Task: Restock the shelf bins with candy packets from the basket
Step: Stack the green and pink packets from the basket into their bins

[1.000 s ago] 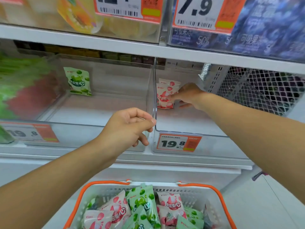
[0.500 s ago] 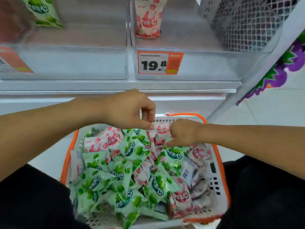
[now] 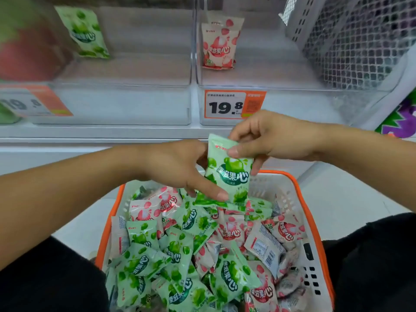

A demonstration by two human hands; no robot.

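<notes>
My left hand (image 3: 180,167) and right hand (image 3: 273,137) are bare: no gloves, no rings, no watch or band at either wrist. Both my forearms (image 3: 67,190) are uncovered along their whole visible length, with no sleeve edge in sight. My nails are short and plain. Below the arms, at the bottom corners, my legs are in plain black cloth (image 3: 45,280), with no print or seam I can make out.

glossy film packets (image 3: 229,174), perforated plastic basket (image 3: 315,239)
</notes>
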